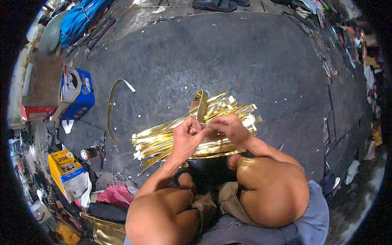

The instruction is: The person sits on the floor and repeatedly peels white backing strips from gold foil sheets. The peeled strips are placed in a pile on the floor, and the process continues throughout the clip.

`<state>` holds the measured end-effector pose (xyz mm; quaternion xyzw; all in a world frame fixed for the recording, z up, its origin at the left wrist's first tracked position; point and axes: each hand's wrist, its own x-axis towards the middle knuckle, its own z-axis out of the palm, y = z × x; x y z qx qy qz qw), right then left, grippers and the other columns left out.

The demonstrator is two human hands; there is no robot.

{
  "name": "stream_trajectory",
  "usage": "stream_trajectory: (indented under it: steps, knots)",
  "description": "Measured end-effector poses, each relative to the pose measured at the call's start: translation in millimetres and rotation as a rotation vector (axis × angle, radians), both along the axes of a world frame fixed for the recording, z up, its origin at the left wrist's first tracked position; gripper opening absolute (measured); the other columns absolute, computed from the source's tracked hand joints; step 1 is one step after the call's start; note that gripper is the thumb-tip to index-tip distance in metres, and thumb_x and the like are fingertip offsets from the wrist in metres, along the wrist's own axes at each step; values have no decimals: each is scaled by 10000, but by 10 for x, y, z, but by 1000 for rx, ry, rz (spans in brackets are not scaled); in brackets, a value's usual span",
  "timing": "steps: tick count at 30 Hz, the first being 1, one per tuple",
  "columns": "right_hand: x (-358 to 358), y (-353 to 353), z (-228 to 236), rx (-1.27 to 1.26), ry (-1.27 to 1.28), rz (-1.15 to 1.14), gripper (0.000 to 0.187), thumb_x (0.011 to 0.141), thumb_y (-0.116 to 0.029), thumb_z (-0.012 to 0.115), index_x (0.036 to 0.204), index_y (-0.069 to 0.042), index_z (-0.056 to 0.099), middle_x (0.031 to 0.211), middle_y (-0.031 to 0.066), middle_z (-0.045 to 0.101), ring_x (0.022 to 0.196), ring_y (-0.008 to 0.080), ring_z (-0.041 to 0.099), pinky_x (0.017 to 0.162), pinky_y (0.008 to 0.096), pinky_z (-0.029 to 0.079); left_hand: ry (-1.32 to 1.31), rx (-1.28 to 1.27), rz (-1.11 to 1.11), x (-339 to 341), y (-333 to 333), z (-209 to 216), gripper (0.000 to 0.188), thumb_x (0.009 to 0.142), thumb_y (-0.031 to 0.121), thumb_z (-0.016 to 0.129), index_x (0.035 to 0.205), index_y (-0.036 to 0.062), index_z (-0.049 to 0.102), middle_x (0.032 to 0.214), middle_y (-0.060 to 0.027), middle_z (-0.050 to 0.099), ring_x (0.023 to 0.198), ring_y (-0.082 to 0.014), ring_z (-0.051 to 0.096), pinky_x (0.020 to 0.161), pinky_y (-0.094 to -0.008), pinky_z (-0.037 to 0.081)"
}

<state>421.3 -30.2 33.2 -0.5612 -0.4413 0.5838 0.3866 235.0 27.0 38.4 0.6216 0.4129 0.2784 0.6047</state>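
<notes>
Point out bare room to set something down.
Widest: the mat beyond the gold strips, toward the black footwear, just small specks there. Another: right of the strips. Crowded: beneath the left hand and right hand, and at left by the blue box and yellow package.

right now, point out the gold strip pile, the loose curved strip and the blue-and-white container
Gold strip pile [220, 147]: head view, on its lower right part
Loose curved strip [109, 112]: head view, midway along its bend
Blue-and-white container [79, 94]: head view, on its printed side
</notes>
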Motion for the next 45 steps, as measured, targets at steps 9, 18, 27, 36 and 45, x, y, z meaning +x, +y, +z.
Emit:
stream_trajectory:
  steps: [9, 18, 27, 36, 45]
  knots:
    - [113, 281, 123, 23, 221, -54, 213, 937, -179, 604, 948, 26, 665, 784, 93, 685, 725, 156, 676, 682, 290, 554, 358, 717, -198, 144, 262, 431, 147, 858, 101, 657, 870, -1, 552, 818, -169, 586, 723, -350, 614, 642, -428, 508]
    - [-1, 333, -24, 113, 283, -240, 156, 978, -142, 531, 919, -2, 566, 780, 18, 588, 713, 102, 561, 682, 275, 479, 325, 372, -11, 81, 360, 322, 141, 929, 59, 515, 805, -6, 531, 698, -148, 597, 599, -273, 592, 623, -332, 481]
    - [2972, -516, -1006, 62, 947, -1520, 158, 858, -135, 368, 899, -3, 445, 858, 159, 474, 769, 276, 498, 695, 409, 435, -1109, -486, 918, -2635, 1766, -539, 475, 804, -75, 389, 1273, -145, 410, 1334, -272, 502, 1297, -409, 455, 1075, -678, 294]
    - [2353, 81, -881, 172, -1094, -792, 325, 805, -258, 760, 1004, -44, 619, 846, 111, 655, 714, 187, 600, 685, 355, 505, 108, 171, 931, -1924, 1699, -740, 123, 920, 167, 533, 895, 55, 579, 830, -51, 571, 743, -169, 538, 700, -324, 459]
    - [1449, 727, -1226, 314, -923, 206, 214, 834, -223, 680, 1021, -125, 717, 883, 79, 629, 853, 317, 620, 738, 417, 490, 141, 186, -23, 196, 516, -418, 109, 821, 93, 691, 817, 46, 593, 663, 20, 554, 626, -45, 479, 571, -236, 426]
